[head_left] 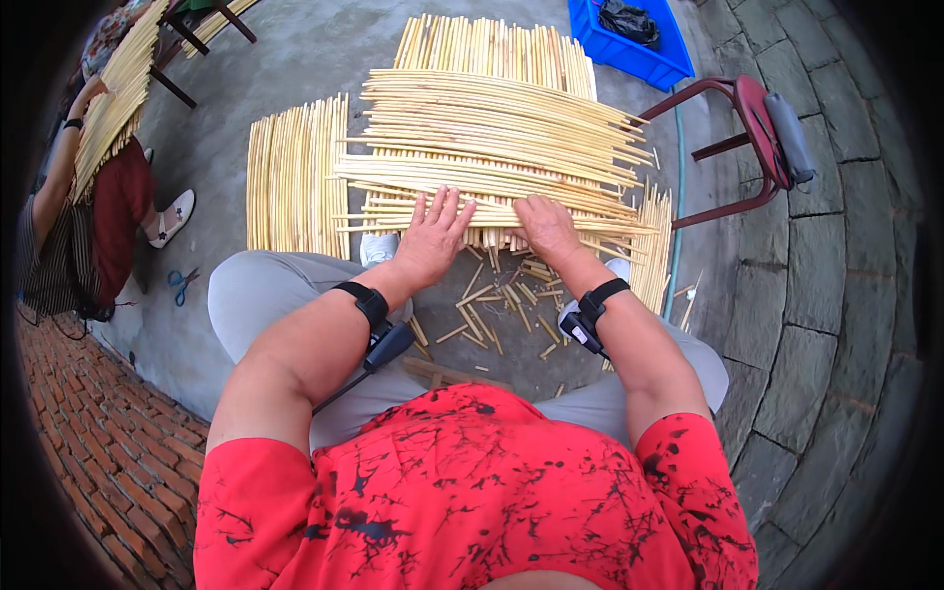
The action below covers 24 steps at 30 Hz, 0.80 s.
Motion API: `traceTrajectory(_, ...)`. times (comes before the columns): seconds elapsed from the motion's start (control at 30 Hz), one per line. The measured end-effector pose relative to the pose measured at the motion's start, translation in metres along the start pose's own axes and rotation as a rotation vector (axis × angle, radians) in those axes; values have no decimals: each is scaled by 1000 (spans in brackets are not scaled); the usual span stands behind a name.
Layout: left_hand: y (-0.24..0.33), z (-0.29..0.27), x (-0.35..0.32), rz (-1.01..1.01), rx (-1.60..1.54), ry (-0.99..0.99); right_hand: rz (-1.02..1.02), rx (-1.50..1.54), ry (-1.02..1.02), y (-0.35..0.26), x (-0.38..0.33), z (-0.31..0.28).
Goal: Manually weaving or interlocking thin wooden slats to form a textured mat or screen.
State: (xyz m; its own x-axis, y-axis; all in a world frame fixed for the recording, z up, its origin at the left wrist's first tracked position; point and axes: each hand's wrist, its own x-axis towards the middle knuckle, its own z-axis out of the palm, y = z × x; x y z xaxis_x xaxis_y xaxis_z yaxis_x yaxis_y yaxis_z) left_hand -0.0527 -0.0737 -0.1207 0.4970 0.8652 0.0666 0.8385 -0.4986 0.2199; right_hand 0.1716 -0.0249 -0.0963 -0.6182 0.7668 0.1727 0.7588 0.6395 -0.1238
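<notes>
1. I have the left hand [433, 234] laid flat, fingers extended, on pale crosswise sticks [492, 118]; the right hand [548, 228] bends over them (whether it grips any, I can't tell).
2. They lie across lengthwise sticks [492, 47]; I judge uneven pressure could roll them askew.
3. Nearer me, offcuts [549, 328] litter the floor; beyond, a blue crate [629, 57].

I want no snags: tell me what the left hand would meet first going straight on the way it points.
Most likely the crosswise pale sticks just ahead of the left hand; height is unclear, so it might slide over them.
</notes>
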Motion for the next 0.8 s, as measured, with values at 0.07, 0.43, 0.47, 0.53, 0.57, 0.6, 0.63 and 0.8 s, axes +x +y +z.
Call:
traceTrajectory(0.07,-5,10,5,-5,48,25,26,-24,-33,6,-2,6)
traceTrajectory(0.43,-33,22,53,-3,103,103,-31,-31,79,34,-10,17)
traceTrajectory(0.47,-35,24,56,-28,98,99,-16,-36,76,39,-14,21)
traceTrajectory(0.53,-39,27,59,-17,104,111,-16,-112,117,49,-20,29)
traceTrajectory(0.57,-37,23,60,-44,136,73,19,-74,128,48,-20,26)
traceTrajectory(0.6,-37,22,62,-72,170,36,28,-78,125,49,-19,24)
traceTrajectory(0.63,-37,29,63,-72,120,78,73,-97,133,51,-17,23)
traceTrajectory(0.8,-38,40,66,-79,183,140,145,-158,270,53,-8,28)
